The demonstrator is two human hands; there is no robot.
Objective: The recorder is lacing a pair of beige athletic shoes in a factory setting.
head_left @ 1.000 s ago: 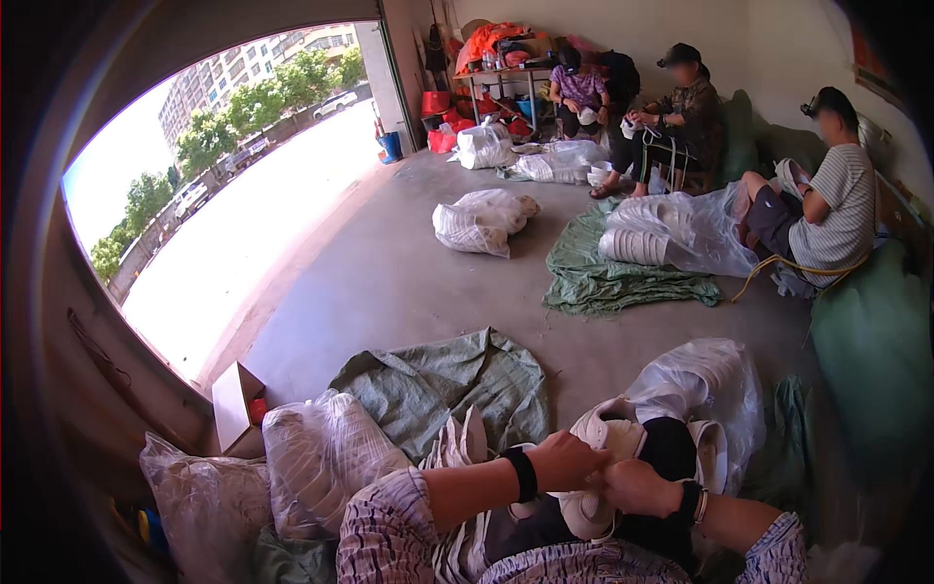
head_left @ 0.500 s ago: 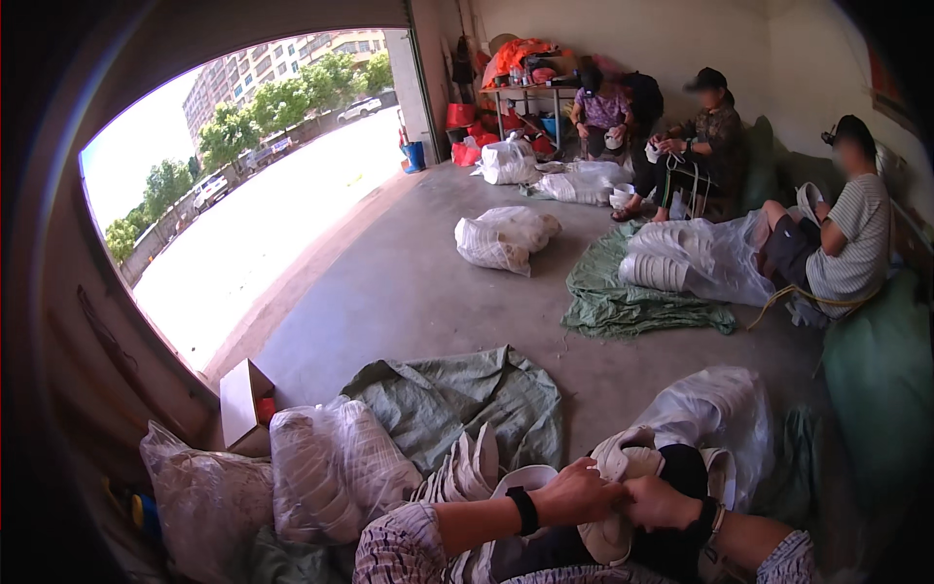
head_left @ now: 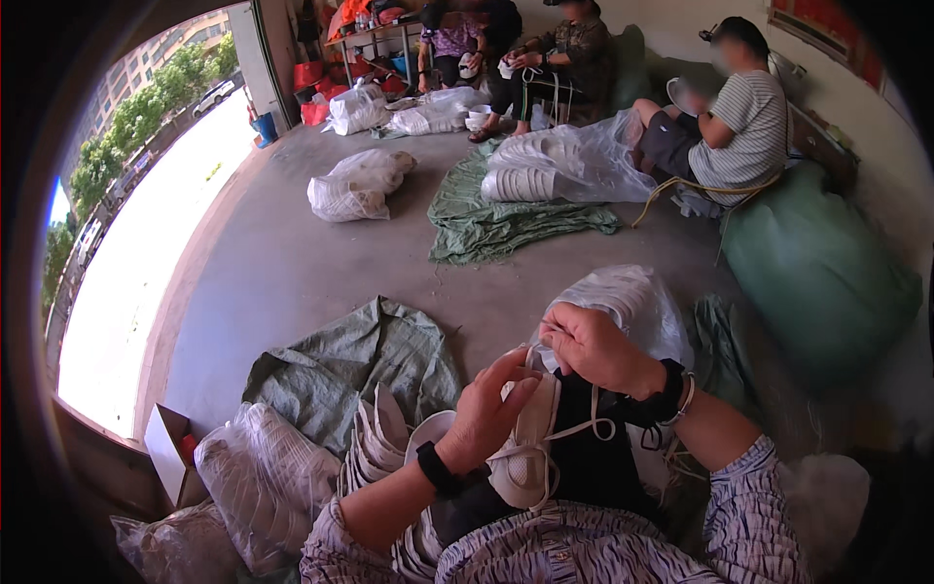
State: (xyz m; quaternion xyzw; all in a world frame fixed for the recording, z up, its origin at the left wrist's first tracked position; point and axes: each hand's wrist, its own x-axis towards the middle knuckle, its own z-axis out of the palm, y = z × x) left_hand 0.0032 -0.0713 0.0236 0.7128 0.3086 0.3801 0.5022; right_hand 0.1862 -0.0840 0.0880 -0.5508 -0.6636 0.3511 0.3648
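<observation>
A cream-white shoe upper [head_left: 526,450] rests on my lap, its toe toward me. A thin white shoelace [head_left: 582,425] loops out of it over my dark-clad lap. My left hand [head_left: 489,407] is at the upper's left side, thumb and fingers closed on its edge by the opening. Held a little higher and farther off, my right hand [head_left: 605,352] is closed in a pinch on the lace; its fingers partly hide the grip. Left of my lap stands a nested stack of white shoe uppers [head_left: 375,433].
Wrapped uppers [head_left: 623,292] lie just beyond my right hand, bagged ones [head_left: 268,477] at lower left. A green woven sheet [head_left: 365,360] is spread ahead. Three seated people handle uppers farther back, one in a striped shirt [head_left: 744,122]. A large green sack [head_left: 822,273] stands at right.
The view has swung to the right and down. My hands, close together on the upper before, are now apart, the right one raised. The upper's toe and lace loop now show.
</observation>
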